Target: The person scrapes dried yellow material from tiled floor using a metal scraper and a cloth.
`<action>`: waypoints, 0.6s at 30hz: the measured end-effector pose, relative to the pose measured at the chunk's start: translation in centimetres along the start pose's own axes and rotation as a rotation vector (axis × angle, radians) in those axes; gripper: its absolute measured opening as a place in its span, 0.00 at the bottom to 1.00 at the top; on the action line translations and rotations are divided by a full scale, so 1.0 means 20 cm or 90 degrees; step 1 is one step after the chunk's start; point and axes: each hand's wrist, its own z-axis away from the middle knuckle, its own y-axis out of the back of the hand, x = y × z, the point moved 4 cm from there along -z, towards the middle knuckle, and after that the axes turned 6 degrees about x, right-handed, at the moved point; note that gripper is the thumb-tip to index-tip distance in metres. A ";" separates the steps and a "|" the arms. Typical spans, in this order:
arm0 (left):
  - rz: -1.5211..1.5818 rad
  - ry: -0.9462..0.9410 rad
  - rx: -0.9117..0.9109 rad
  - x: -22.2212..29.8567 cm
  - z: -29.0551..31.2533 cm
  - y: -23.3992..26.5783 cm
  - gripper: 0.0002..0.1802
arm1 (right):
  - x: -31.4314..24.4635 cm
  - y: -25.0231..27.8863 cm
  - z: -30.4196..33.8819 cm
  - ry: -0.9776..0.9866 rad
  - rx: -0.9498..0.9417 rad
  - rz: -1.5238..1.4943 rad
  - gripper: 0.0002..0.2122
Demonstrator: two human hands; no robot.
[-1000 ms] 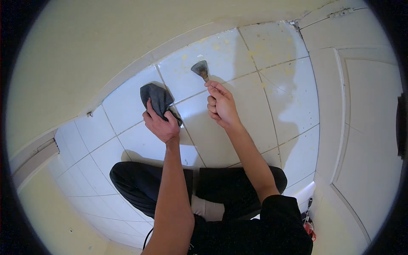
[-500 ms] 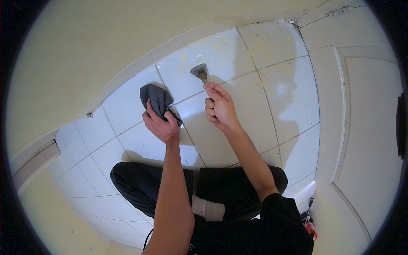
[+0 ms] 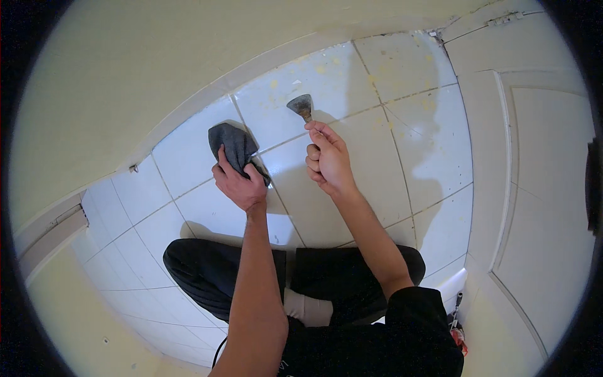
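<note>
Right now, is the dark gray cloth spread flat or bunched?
Bunched: the gray cloth shows creases beside the left hand's fingers.

Rag (image 3: 231,141): matt cloth, softly creased
Scraper (image 3: 301,107): dull, metal-looking blade, mottled surface
Floor tiles (image 3: 190,151): smooth and glossy, blotched in places
Wall (image 3: 182,56): matt, painted-looking
Door (image 3: 541,163): smooth, painted-looking, low sheen
Trousers (image 3: 202,269): matt fabric, creased

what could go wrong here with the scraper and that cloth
The scraper, in the right hand's grip, might scratch the glossy floor tiles if it tips onto a corner of its flared end. The dark gray cloth, bunched in the left hand's grip, could smear the yellowish spots if wiped over them.
</note>
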 end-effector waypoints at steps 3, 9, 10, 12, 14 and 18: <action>0.001 0.014 -0.016 0.01 0.01 -0.02 0.39 | 0.02 0.02 -0.03 0.043 0.021 0.034 0.07; 0.001 0.020 -0.017 0.01 0.01 -0.01 0.39 | 0.04 -0.01 0.01 0.076 0.052 -0.004 0.07; 0.003 0.018 -0.020 0.01 0.01 -0.01 0.39 | 0.05 -0.01 -0.01 0.090 0.061 0.021 0.07; 0.006 0.002 0.004 0.00 0.01 -0.02 0.39 | 0.04 0.01 -0.02 0.105 0.070 0.047 0.07; 0.005 -0.013 0.029 -0.01 0.00 -0.01 0.39 | -0.03 -0.04 0.07 0.044 0.059 -0.028 0.08; 0.004 0.022 -0.025 0.01 0.01 -0.01 0.39 | -0.05 0.05 0.00 0.055 0.042 -0.025 0.09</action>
